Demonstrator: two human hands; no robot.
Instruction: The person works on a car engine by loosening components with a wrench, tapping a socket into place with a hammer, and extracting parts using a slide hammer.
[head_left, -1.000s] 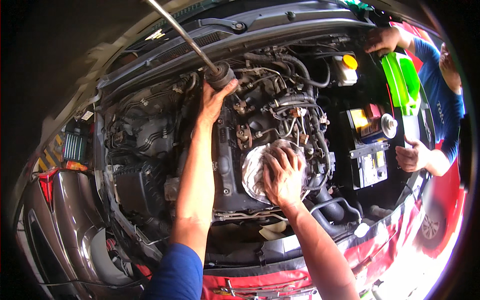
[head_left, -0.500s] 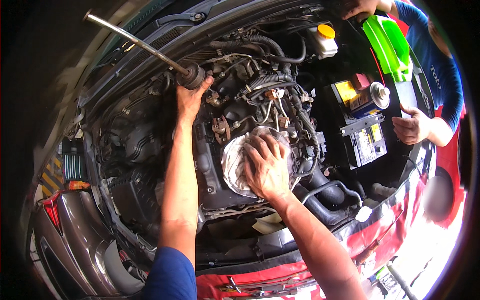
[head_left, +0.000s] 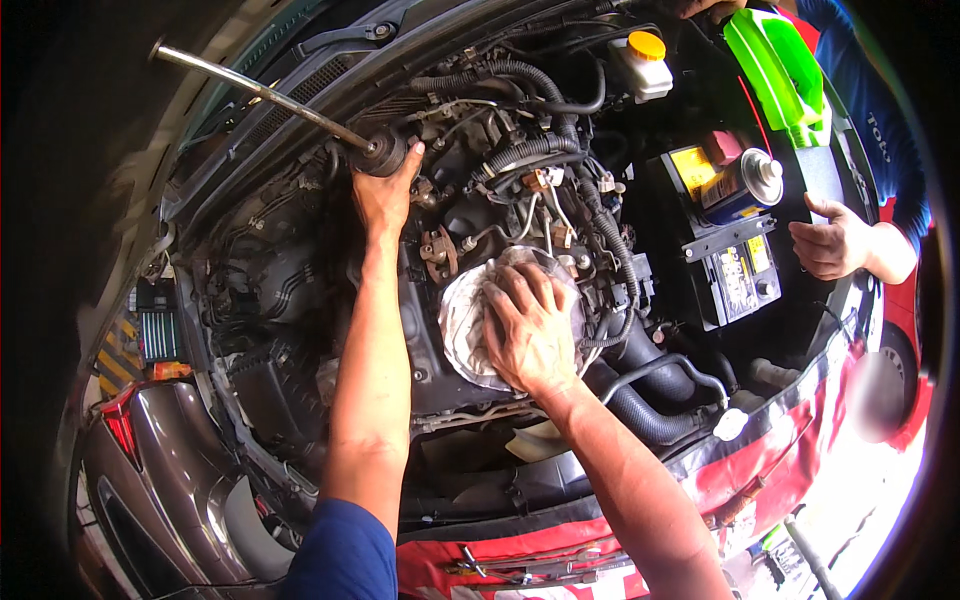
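At the back left of the engine, my left hand [head_left: 383, 205] is closed round the dark, round weight of a slide hammer [head_left: 265, 95]. Its long metal rod slants up to the left, over the cowl, and my thumb lies along the weight's right side. A bunched, stained white rag [head_left: 462, 325] lies on the middle of the engine. My right hand [head_left: 532, 335] holds it down from above, fingers curved over the cloth. Whatever is under the rag is hidden. A rusty metal clamp-like part [head_left: 438, 252] sits on the engine between my hands.
On the right are a car battery [head_left: 735, 280] with a spray can [head_left: 740, 188] on it, a bright green jug [head_left: 775, 75] and a yellow-capped reservoir [head_left: 643, 68]. A co-worker's hand [head_left: 835, 240] hangs near the battery. Tools [head_left: 530, 572] lie on the red fender cover [head_left: 430, 568] in front.
The view has shifted slightly. Both my hands keep their places on the slide hammer and the rag. The co-worker's upper hand has mostly slipped out of the top edge.
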